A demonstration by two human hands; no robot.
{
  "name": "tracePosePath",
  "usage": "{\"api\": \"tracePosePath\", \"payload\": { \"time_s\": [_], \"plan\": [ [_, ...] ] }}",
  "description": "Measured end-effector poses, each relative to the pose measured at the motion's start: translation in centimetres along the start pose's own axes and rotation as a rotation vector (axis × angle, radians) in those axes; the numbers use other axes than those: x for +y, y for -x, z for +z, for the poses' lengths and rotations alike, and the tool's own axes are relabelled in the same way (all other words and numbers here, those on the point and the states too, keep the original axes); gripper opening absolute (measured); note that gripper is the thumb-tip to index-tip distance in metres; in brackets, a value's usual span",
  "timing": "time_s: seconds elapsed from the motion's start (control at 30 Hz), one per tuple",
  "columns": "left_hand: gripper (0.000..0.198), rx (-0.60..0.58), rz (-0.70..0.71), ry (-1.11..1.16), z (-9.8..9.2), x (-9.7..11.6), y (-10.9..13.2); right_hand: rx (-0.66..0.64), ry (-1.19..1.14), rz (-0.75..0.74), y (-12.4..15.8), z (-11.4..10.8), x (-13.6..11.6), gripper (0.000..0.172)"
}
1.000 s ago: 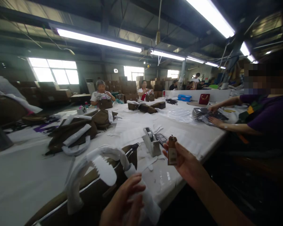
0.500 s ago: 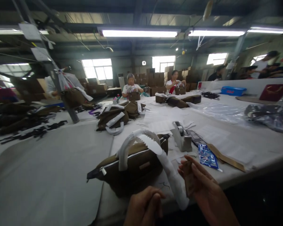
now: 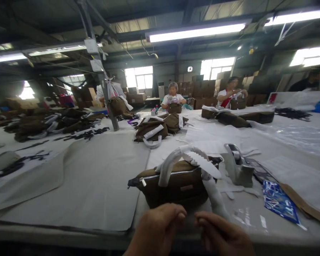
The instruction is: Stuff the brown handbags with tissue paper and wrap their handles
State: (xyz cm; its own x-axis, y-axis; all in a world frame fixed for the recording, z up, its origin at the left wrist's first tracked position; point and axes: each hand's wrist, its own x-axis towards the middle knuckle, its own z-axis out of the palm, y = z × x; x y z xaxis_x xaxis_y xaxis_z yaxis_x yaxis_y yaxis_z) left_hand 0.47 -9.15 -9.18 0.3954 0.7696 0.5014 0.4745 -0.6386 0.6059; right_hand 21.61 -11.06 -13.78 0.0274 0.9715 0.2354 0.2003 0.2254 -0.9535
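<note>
An olive-brown handbag [image 3: 176,190] stands on the table just beyond my hands, its silver zipper closed. White wrapping covers its handles [image 3: 166,170], and a white strip with a jagged edge [image 3: 202,164] sticks out from them. In front of the bag, my left hand [image 3: 160,225] is closed, thumb against fingers. My right hand [image 3: 222,231] is pinched a short way to its right, below the wrapped handle end. Whatever lies in either pinch is too small or hidden to make out.
A grey tape dispenser [image 3: 238,167], a blue printed packet [image 3: 280,201] and a brown strip [image 3: 304,202] lie to the right. More brown bags [image 3: 152,128] rest farther back. A metal post [image 3: 106,96] rises at left. Co-workers [image 3: 172,99] handle bags across the table.
My view has turned right-to-left, so everything sits farther right in it. My right hand has come closer to my left; the small brown piece it held no longer shows.
</note>
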Motion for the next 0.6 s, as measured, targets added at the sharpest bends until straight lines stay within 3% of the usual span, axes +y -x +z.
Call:
{"api": "tracePosePath", "payload": {
  "time_s": [0.1, 0.17, 0.27, 0.33, 0.47, 0.6],
  "plan": [
    [0.020, 0.353, -0.109, -0.115, -1.6, -1.0, -1.0, 0.156, -0.047, 0.121, -1.6, 0.6, -0.9, 0.036],
    [0.024, 0.435, -0.143, -0.169, -2.2, -1.5, -1.9, 0.227, 0.034, 0.096, -3.0, 1.1, -1.7, 0.039],
    [0.031, 0.292, -0.175, -0.081, -2.5, -1.3, -3.0, 0.266, 0.234, -0.012, -5.1, 2.0, -2.4, 0.039],
    [0.034, 0.190, -0.161, 0.029, -2.6, -0.7, -3.5, 0.206, 0.357, -0.105, -6.3, 2.8, -2.4, 0.035],
    [0.038, 0.094, -0.012, 0.131, -2.8, 0.1, -4.3, -0.050, 0.402, -0.304, -7.7, 3.8, -2.8, 0.027],
    [0.026, 0.078, 0.048, -0.088, -2.9, -0.7, -4.3, -0.278, 0.312, -0.428, -8.0, 3.0, -2.8, 0.026]
  ]
}}
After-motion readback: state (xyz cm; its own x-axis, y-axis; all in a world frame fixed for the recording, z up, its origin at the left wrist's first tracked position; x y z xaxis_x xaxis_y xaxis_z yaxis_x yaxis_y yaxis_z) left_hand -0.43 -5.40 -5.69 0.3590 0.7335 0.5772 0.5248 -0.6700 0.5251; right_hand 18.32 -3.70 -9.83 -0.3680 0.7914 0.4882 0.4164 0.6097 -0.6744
